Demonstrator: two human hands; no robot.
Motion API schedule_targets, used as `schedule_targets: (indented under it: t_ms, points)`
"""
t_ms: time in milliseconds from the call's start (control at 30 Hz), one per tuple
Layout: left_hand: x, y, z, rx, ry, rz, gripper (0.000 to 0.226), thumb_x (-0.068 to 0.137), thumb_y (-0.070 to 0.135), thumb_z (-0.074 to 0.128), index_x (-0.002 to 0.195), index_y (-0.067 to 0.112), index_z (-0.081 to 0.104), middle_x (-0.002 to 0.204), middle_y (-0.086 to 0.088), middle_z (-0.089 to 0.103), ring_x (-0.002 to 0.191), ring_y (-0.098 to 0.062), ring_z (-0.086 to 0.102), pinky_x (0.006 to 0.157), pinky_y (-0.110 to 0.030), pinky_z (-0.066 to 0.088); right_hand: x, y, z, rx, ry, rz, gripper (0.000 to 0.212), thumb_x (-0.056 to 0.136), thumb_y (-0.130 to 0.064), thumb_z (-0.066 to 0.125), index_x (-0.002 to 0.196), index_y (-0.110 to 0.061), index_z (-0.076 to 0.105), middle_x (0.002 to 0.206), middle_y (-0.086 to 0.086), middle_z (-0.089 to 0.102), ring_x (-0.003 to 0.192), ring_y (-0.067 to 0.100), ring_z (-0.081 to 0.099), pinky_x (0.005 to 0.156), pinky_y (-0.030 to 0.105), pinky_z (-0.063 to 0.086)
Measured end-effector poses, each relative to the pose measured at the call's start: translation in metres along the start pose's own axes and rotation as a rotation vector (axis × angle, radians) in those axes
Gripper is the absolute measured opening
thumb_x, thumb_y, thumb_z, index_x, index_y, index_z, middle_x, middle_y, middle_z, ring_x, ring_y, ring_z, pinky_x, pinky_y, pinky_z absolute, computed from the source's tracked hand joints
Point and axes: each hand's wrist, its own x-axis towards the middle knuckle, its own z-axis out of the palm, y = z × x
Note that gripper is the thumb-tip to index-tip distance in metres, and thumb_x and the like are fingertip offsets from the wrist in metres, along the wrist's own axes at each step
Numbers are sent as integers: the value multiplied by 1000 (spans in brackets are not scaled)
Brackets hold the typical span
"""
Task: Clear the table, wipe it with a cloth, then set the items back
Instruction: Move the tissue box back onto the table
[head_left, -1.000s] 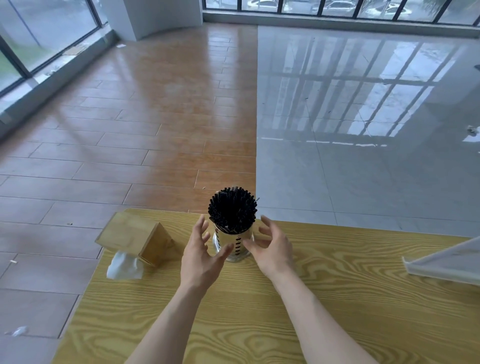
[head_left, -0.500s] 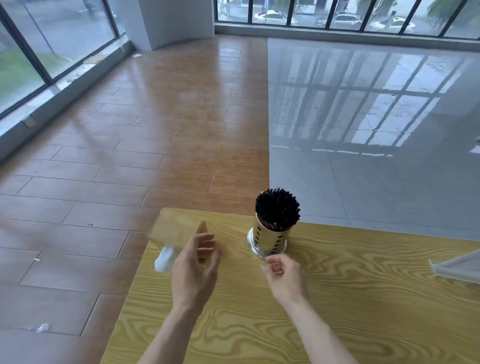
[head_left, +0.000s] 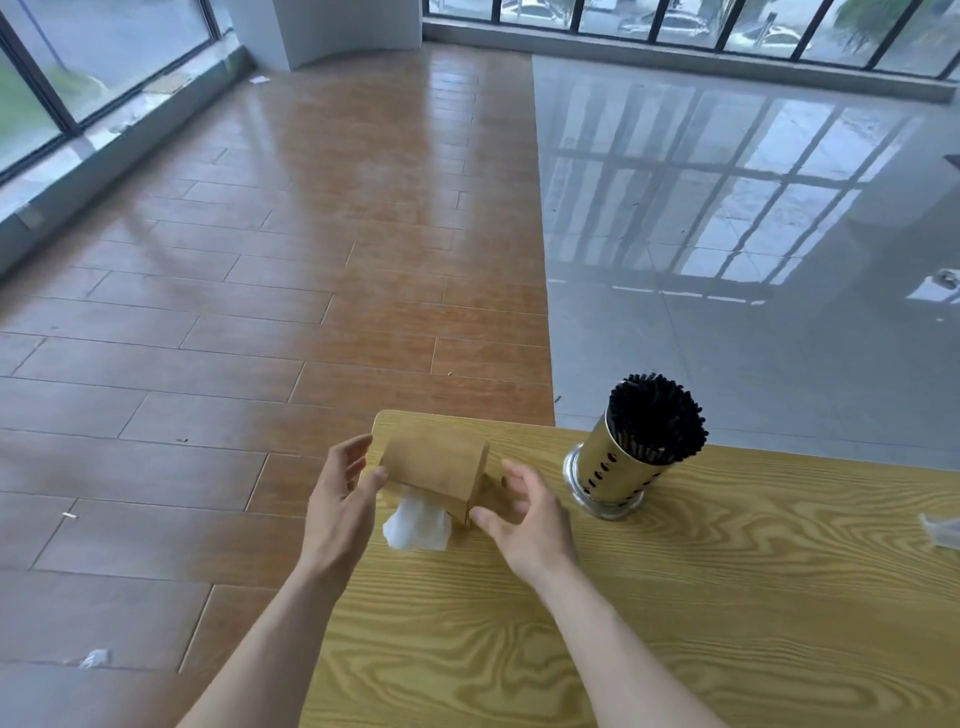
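Both hands are closing on the wooden tissue box (head_left: 434, 470) at the table's (head_left: 675, 597) far-left corner, lower centre of frame. Left hand (head_left: 340, 512) is spread wide, thumb touching the box's left end; right hand (head_left: 524, 512) is cupping the right end, fingers half-curled. Firm grip not yet evident. White tissue (head_left: 415, 525) is hanging from the underside. Advice: squeeze both ends evenly, lift level, mind the table edge. Chopstick holder (head_left: 618, 467) is standing to the right, well clear.
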Motion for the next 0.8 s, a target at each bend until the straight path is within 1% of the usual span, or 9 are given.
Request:
schedule_targets:
  t_ms: [133,233,300,367,433,500,633,700,800]
  points:
    - [12,-16,-2,-37,-133,-102,49,99,12,48,146,28,49,147,7,53,137,-12,47,109,-32,36,10,-1,15,38,-11,17,78,78,-19,86,144,-32,48,118,-15,55,110,2,55,94,18,43]
    - [14,-18,2,-56,-191,-145,46,101,13,45,143,31,50,134,4,59,127,-13,51,93,-23,37,12,-2,19,65,-17,17,81,78,-14,85,147,-27,46,123,-15,57,109,-3,52,90,10,39]
    - [15,-19,4,-58,-206,-145,44,103,16,44,142,34,49,126,4,61,119,-13,54,87,-24,37,14,-1,20,70,-11,22,81,79,-12,85,148,-26,45,119,-18,55,102,-12,50,80,3,37]
    - [14,-19,6,-67,-205,-132,41,103,16,44,139,37,50,122,11,62,113,-3,55,84,-19,38,15,-1,21,75,-3,21,81,80,-11,84,149,-25,45,114,-21,53,94,-18,48,71,-3,37]
    - [13,-21,6,-72,-205,-125,40,103,16,46,137,36,52,123,14,63,113,6,54,83,-14,38,15,-2,20,69,0,21,81,80,-9,83,149,-24,44,121,-16,59,95,-17,50,73,-4,38]
    - [13,-22,5,-75,-204,-120,41,102,16,49,138,35,53,128,8,65,117,4,55,84,-14,39,15,-5,19,81,-4,17,81,81,-7,82,150,-24,44,132,-6,61,106,-9,52,88,3,38]
    - [15,-18,5,-59,-151,-115,40,101,25,55,140,34,56,127,4,66,119,-9,59,85,-18,42,18,-11,15,108,-16,24,78,83,-11,81,150,-23,45,128,-12,61,117,1,57,103,22,45]
    - [17,-14,5,-47,-102,-101,36,100,32,57,136,33,59,122,6,67,114,-7,61,82,-19,44,22,-13,13,121,8,27,71,83,-18,81,146,-25,49,125,-7,70,111,5,67,102,34,54]
    - [22,-9,8,-47,-46,-94,26,100,30,57,124,35,63,114,8,68,104,-2,62,75,-18,45,28,-17,11,101,38,37,54,85,-30,79,134,-27,58,107,-11,77,96,5,72,91,41,60]
